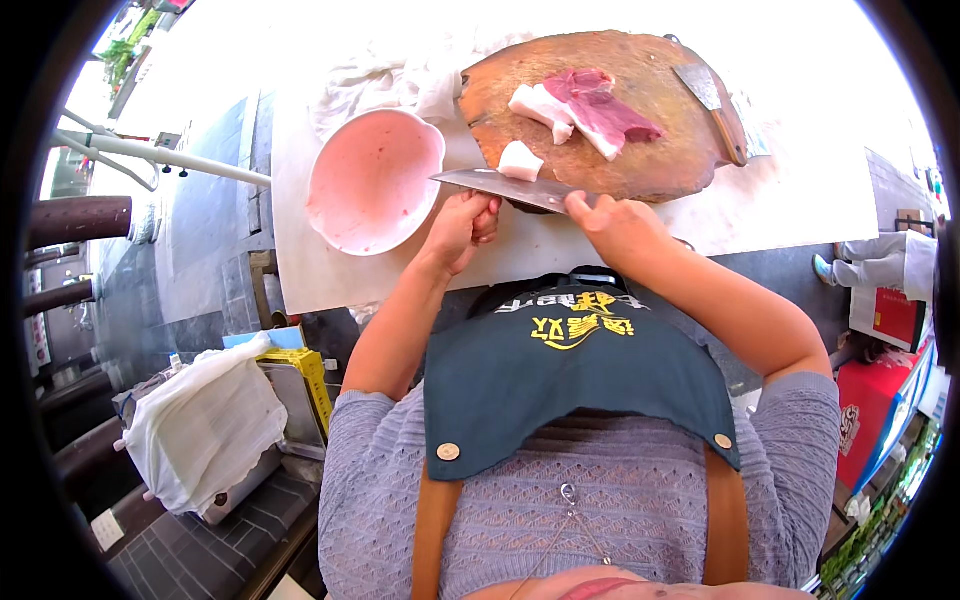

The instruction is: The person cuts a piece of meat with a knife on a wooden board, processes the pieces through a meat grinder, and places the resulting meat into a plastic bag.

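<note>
My right hand (619, 229) grips the handle of a kitchen knife (517, 187), its blade reaching left over the near edge of a wooden chopping board (652, 75). Under the blade's front part is my left hand (469, 225), fingers curled; whether they touch or hold anything is not clear. A white piece of fat (520, 160) lies just beyond the blade. Farther back on the board rest a piece of raw meat with fat (592, 105) and a white fatty strip (538, 109). To the left stands a white bowl (375, 180) with small red bits on its inside.
A scraper with a wooden handle (709, 97) lies at the board's right side. White cloth (397, 82) is bunched behind the bowl on the white table (300, 281). A cloth-covered appliance (206, 427) stands lower left. Another person's legs (874, 259) show at far right.
</note>
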Demonstrator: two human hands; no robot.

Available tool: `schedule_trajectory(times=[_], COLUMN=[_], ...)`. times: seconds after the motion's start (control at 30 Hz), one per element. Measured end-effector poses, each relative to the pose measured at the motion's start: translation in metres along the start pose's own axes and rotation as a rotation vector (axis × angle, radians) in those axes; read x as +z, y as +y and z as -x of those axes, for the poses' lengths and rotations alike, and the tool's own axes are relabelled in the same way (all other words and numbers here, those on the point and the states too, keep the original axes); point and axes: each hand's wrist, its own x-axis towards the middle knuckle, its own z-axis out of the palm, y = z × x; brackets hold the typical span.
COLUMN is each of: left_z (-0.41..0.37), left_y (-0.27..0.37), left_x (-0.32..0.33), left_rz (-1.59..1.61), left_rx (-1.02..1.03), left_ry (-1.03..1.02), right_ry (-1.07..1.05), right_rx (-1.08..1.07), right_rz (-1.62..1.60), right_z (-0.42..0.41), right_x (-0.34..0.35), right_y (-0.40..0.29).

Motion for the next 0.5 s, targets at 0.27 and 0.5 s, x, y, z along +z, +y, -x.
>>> schedule_trajectory(times=[0.27, 0.5], left_z=[-0.02, -0.012], left_y=[-0.027, -0.002], left_x=[0.02, 0.008], left_rz=[-1.442, -0.4], left_rx=[0.718, 0.174], left_ry=[0.043, -0.014], right_ry=[0.201, 0.068], right_rx=[-0.015, 0.047], right_rz=[-0.037, -0.025], right_z=[-0.046, -0.022], right_x=[0.012, 0.012], right_y=[-0.02, 0.014])
